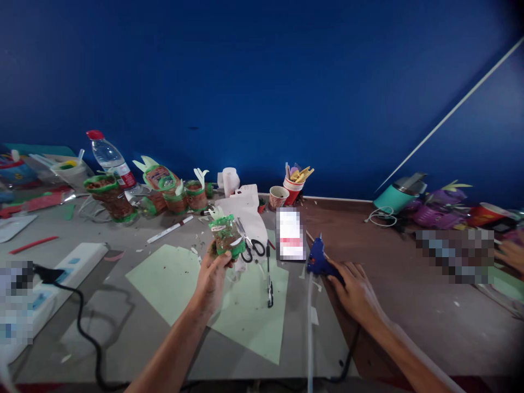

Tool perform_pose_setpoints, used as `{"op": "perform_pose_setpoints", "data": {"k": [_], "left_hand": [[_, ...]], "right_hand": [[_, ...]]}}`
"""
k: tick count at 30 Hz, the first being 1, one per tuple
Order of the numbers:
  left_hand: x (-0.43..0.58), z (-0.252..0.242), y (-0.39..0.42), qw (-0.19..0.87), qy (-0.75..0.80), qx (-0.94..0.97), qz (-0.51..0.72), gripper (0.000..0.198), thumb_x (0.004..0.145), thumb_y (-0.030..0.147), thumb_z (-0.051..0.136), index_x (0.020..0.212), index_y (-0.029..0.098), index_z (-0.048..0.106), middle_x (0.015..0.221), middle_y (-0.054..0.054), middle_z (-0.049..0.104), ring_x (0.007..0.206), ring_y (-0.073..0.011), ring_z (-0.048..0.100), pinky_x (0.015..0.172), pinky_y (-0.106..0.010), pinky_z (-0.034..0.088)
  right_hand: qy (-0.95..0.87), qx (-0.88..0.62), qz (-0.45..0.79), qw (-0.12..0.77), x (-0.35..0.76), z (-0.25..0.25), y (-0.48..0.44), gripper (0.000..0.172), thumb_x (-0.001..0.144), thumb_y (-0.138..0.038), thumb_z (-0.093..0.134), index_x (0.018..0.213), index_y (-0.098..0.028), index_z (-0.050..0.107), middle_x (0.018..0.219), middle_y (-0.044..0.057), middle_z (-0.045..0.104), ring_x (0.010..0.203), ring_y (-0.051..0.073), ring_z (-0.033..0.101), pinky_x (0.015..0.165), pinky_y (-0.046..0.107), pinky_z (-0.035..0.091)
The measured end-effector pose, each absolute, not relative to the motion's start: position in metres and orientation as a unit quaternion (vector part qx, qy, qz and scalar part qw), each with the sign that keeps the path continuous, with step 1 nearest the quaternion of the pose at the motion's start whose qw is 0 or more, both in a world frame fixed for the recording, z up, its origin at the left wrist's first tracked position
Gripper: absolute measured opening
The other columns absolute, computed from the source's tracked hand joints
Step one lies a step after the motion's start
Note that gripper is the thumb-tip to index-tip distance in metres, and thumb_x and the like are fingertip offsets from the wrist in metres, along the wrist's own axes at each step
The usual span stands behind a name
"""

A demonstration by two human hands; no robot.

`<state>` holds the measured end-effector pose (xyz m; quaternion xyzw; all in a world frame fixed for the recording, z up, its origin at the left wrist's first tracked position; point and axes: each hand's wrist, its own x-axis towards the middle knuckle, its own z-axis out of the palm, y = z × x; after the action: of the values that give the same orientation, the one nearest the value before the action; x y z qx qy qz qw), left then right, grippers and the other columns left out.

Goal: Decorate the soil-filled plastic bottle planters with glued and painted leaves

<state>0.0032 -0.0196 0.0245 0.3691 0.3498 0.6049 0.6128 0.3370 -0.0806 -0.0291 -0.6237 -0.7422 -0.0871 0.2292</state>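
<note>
My left hand (213,270) is closed round a small clear craft cup (226,236), brown inside, with green bands at top and bottom and pale paper leaves sticking up. It is held above pale green paper sheets (254,333). Scissors (252,246) with dark handles lie just behind the cup. My right hand (354,286) grips the handle of a blue hot glue gun (320,259), nozzle pointing away from me. A long whitish glue stick (310,333) trails from it toward the table edge. A black pen (269,278) lies on the paper between my hands.
A phone (290,234) lies behind the glue gun. Paper cups (293,191), similar brown-green crafts (176,202) and a water bottle (110,158) stand along the blue wall. At left is a power strip (77,273) with a black cable. Another person's hand (511,254) shows far right.
</note>
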Motion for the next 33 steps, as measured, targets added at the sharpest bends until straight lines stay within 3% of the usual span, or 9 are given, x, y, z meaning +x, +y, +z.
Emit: {"op": "perform_pose_setpoints", "data": {"k": [8, 14, 16, 20, 25, 29, 33], "left_hand": [[0.004, 0.026, -0.02, 0.614, 0.346, 0.37, 0.606, 0.025, 0.07, 0.031, 0.066, 0.093, 0.022, 0.062, 0.088, 0.0, 0.056, 0.071, -0.0122, 0.046, 0.061, -0.024, 0.038], [0.004, 0.024, -0.018, 0.628, 0.346, 0.353, 0.601, 0.029, 0.068, 0.031, 0.068, 0.094, 0.021, 0.062, 0.087, -0.002, 0.058, 0.07, -0.0128, 0.049, 0.062, -0.024, 0.04], [0.003, 0.021, -0.016, 0.634, 0.341, 0.353, 0.598, 0.029, 0.068, 0.03, 0.068, 0.095, 0.02, 0.063, 0.091, -0.002, 0.06, 0.072, -0.0134, 0.051, 0.063, -0.024, 0.041], [0.0, 0.016, -0.012, 0.648, 0.322, 0.341, 0.599, 0.021, 0.069, 0.027, 0.067, 0.087, 0.02, 0.064, 0.095, -0.003, 0.063, 0.073, -0.0134, 0.053, 0.063, -0.024, 0.043], [0.001, 0.021, -0.013, 0.661, 0.309, 0.318, 0.605, 0.023, 0.07, 0.025, 0.066, 0.092, 0.021, 0.066, 0.089, 0.0, 0.064, 0.071, -0.0118, 0.054, 0.062, -0.023, 0.044], [0.004, 0.026, -0.016, 0.668, 0.322, 0.314, 0.592, 0.026, 0.069, 0.024, 0.066, 0.096, 0.022, 0.066, 0.095, -0.001, 0.066, 0.073, -0.0119, 0.055, 0.062, -0.022, 0.044], [0.005, 0.023, -0.016, 0.672, 0.332, 0.316, 0.582, 0.029, 0.07, 0.025, 0.066, 0.098, 0.022, 0.066, 0.097, -0.002, 0.066, 0.073, -0.0119, 0.055, 0.06, -0.022, 0.043]], "right_hand": [[-0.739, -0.635, -0.051, 0.218, 0.343, -0.028, -0.078, 0.031, 0.091, -0.032, 0.048, 0.116, -0.017, 0.058, 0.098, 0.012, 0.062, 0.091, 0.027, 0.057, 0.081, 0.045, 0.047], [-0.75, -0.583, -0.028, 0.312, 0.314, 0.013, -0.063, 0.022, 0.092, -0.025, 0.046, 0.107, -0.018, 0.061, 0.097, 0.009, 0.06, 0.089, 0.022, 0.058, 0.08, 0.036, 0.047], [-0.802, -0.522, -0.005, 0.291, 0.289, 0.027, -0.054, 0.022, 0.092, -0.017, 0.044, 0.103, -0.018, 0.063, 0.092, 0.008, 0.061, 0.084, 0.02, 0.057, 0.076, 0.032, 0.047], [-0.894, -0.429, 0.004, 0.129, 0.239, 0.038, -0.032, 0.03, 0.088, -0.008, 0.042, 0.106, -0.018, 0.064, 0.089, 0.008, 0.058, 0.08, 0.02, 0.054, 0.074, 0.032, 0.043], [-0.908, -0.418, -0.02, -0.004, 0.215, 0.026, -0.015, 0.036, 0.078, -0.002, 0.049, 0.107, -0.017, 0.063, 0.096, 0.011, 0.053, 0.087, 0.023, 0.05, 0.074, 0.034, 0.039], [-0.908, -0.417, -0.026, -0.005, 0.218, 0.012, -0.013, 0.032, 0.078, 0.0, 0.049, 0.101, -0.016, 0.063, 0.093, 0.011, 0.052, 0.086, 0.022, 0.05, 0.072, 0.033, 0.038], [-0.92, -0.375, -0.075, 0.081, 0.221, 0.004, -0.012, 0.022, 0.08, -0.002, 0.048, 0.088, -0.015, 0.063, 0.085, 0.009, 0.054, 0.076, 0.02, 0.049, 0.067, 0.031, 0.039]]}}
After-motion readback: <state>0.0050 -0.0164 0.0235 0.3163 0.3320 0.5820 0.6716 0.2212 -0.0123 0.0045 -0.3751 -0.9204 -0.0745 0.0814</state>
